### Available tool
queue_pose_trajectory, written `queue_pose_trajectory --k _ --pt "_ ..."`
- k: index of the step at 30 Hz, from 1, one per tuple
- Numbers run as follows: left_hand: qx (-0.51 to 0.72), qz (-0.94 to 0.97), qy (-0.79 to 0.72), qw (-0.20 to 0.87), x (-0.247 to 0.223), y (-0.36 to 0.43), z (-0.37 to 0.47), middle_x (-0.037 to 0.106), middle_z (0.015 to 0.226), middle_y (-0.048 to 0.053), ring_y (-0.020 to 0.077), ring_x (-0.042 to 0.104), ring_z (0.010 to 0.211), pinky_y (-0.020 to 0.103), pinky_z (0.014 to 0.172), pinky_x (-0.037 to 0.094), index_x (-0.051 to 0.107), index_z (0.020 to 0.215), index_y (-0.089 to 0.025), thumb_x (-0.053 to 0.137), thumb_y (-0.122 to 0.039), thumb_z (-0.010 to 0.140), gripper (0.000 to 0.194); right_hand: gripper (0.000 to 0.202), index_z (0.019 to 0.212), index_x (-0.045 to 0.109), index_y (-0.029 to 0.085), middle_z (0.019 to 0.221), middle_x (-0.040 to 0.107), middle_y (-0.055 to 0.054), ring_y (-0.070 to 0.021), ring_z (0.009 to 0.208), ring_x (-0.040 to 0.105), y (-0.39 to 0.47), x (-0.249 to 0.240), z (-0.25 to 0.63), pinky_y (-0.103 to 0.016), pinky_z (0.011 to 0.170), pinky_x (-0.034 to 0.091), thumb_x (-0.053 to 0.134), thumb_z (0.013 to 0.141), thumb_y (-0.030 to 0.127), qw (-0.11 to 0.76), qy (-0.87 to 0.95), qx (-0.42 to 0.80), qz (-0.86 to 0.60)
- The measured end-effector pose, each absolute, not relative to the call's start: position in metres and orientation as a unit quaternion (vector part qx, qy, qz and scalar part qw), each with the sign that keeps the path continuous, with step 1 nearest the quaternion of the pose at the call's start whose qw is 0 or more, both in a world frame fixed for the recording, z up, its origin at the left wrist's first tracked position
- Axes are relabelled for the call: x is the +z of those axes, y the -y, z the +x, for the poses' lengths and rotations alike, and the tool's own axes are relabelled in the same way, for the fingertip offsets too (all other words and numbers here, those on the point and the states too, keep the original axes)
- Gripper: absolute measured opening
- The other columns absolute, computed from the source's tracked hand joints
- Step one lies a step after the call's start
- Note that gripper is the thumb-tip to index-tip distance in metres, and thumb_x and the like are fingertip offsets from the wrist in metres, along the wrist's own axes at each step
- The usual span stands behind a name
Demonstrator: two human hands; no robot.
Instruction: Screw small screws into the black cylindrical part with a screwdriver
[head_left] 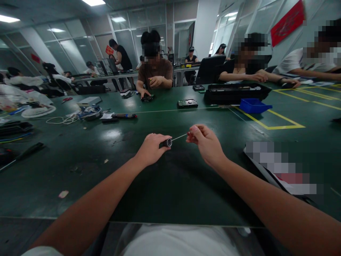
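Observation:
Over the near middle of the table, my left hand (151, 149) is closed around a short black cylinder (168, 143). Its round, silver-rimmed end faces right; the fingers cover most of its body. My right hand (206, 144) pinches the reddish end of a thin screwdriver (179, 137). The pale shaft slants down leftward, and its tip is at the rim of the cylinder. Whether the tip is inside or just touching the rim, I cannot tell. Both hands are raised a little above the green table top (170, 192).
Farther off are an opened device (187, 103), a long black case (237, 93) and a blue bin (254, 106). A pen-shaped tool (124, 116) and a cable bundle (90, 112) are left. A plastic-wrapped packet (279, 170) lies right. A co-worker (154, 73) sits opposite, handling small parts.

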State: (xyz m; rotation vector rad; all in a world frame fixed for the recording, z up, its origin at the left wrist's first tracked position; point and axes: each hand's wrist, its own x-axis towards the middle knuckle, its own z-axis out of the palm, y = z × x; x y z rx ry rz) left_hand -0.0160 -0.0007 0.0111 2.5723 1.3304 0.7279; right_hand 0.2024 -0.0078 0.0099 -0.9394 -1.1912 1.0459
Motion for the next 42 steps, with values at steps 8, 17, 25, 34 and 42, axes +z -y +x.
queue_pose_trajectory --k 8,17,25,34,42 --pt "0.246 0.852 -0.454 0.085 0.011 0.002 -0.015 0.071 0.117 0.004 0.0238 0.062 0.107 0.044 0.099 0.043 0.065 0.122 -0.024 0.070 -0.028 0.087 0.035 0.023 0.093 0.062 0.021 0.080 0.068 -0.002 -0.0166 0.071 0.066 0.013 0.013 0.204 -0.036 0.072 0.054 0.061 0.090 0.043 0.577 0.579 0.411 -0.404" --pt "0.255 0.848 -0.459 0.080 0.011 0.001 -0.016 0.071 0.115 0.003 0.0238 0.063 0.106 0.045 0.099 0.043 0.065 0.122 -0.024 0.071 -0.028 0.086 0.036 0.028 0.081 0.064 0.019 0.066 0.068 -0.002 -0.0176 0.060 0.063 0.020 0.025 0.209 -0.033 0.061 0.048 0.063 0.088 0.046 0.491 0.653 0.285 -0.501" --pt "0.241 0.851 -0.459 0.078 0.010 0.000 -0.018 0.072 0.112 0.004 0.0236 0.063 0.102 0.044 0.096 0.043 0.066 0.121 -0.023 0.071 -0.028 0.087 0.035 0.022 0.091 0.065 0.021 0.075 0.069 -0.002 -0.0182 0.067 0.063 0.020 0.023 0.211 -0.032 0.063 0.044 0.051 0.095 0.037 0.427 0.712 0.248 -0.498" --pt "0.234 0.851 -0.464 0.081 0.010 0.000 -0.018 0.071 0.113 0.005 0.0251 0.062 0.105 0.045 0.099 0.043 0.065 0.123 -0.024 0.070 -0.029 0.087 0.037 0.024 0.116 0.056 0.024 0.083 0.068 -0.003 -0.0198 0.067 0.059 0.027 0.027 0.206 -0.034 0.064 0.041 0.049 0.094 0.030 0.436 0.733 0.215 -0.476" --pt "0.242 0.847 -0.465 0.093 0.009 0.000 -0.017 0.072 0.110 0.005 0.0248 0.063 0.102 0.044 0.097 0.044 0.066 0.122 -0.025 0.070 -0.031 0.087 0.036 0.016 0.103 0.058 0.025 0.077 0.061 0.001 -0.0175 0.065 0.056 0.020 0.023 0.207 -0.034 0.065 0.045 0.047 0.095 0.033 0.472 0.662 0.324 -0.484"
